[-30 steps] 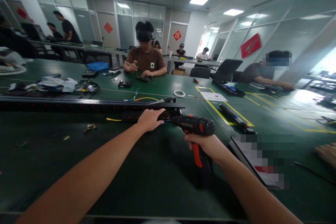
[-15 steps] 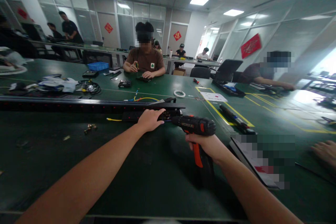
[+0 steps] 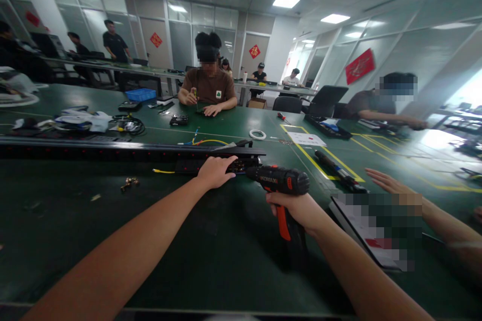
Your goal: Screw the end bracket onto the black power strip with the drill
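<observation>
My right hand (image 3: 288,205) is wrapped round the grip of a black and orange cordless drill (image 3: 284,180). The chuck points left, at the end of a long black rail (image 3: 113,149) lying across the table. There my left hand (image 3: 216,171) grips a black block with small metal parts (image 3: 243,164), thumb and forefinger spread beside the drill tip; its other fingers are hidden. Whether the bit touches a screw cannot be made out. A yellow-ended wire (image 3: 163,171) sticks out left of the hand. Small brass-coloured screws (image 3: 130,183) lie in a loose pile nearer me.
A co-worker's hand (image 3: 391,183) reaches in from the right, above a tablet-like board (image 3: 369,235). A black cylindrical tool (image 3: 339,170) lies within yellow tape. Beyond the rail are a white tape roll (image 3: 257,134), cables (image 3: 128,124) and a blue tray (image 3: 140,95).
A co-worker's hand and forearm have come in further from the right, over the board. My hands and the drill stay nearly still. A standing person far left has shifted right.
</observation>
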A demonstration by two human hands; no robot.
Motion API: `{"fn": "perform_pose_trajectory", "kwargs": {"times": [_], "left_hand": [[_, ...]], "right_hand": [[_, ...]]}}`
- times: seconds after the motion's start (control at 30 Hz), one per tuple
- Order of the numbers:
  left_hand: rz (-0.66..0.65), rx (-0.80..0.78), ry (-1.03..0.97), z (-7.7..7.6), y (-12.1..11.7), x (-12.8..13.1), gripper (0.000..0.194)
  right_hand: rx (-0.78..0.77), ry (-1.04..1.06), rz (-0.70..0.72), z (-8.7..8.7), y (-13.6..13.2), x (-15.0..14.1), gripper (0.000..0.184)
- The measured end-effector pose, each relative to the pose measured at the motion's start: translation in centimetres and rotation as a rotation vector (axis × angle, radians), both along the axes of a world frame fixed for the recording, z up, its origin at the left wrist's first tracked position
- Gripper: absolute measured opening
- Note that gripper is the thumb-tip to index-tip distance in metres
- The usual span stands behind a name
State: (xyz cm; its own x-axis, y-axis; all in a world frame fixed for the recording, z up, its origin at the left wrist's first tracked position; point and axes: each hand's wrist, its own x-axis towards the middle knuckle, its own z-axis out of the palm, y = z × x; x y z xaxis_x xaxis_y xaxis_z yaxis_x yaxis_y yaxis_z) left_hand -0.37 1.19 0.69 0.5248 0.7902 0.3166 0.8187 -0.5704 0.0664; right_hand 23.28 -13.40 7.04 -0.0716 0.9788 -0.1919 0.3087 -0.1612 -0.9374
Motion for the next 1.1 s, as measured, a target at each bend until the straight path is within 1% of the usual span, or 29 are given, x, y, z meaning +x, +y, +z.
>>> {"fn": "perform_pose_trajectory", "kwargs": {"times": [0.17,0.53,0.93,1.1], "left_hand": [[-0.003,-0.009,-0.006,0.07,-0.07,0.03,0.064],[0.007,0.004,0.007,0.29,-0.27,0.08,0.063],[0.012,0.001,0.007,0.27,-0.31,0.01,0.063],[0.009,-0.01,0.004,0.31,-0.35,0.03,0.064]], "right_hand": [[0.007,-0.001,-0.008,-0.22,0.04,0.13,0.016],[-0.011,0.001,-0.014,0.2,-0.08,0.06,0.021],[-0.016,0.013,-0.038,0.42,-0.24,-0.1,0.022],[0.005,0.014,-0.048,0.3,-0.15,0.06,0.022]]}}
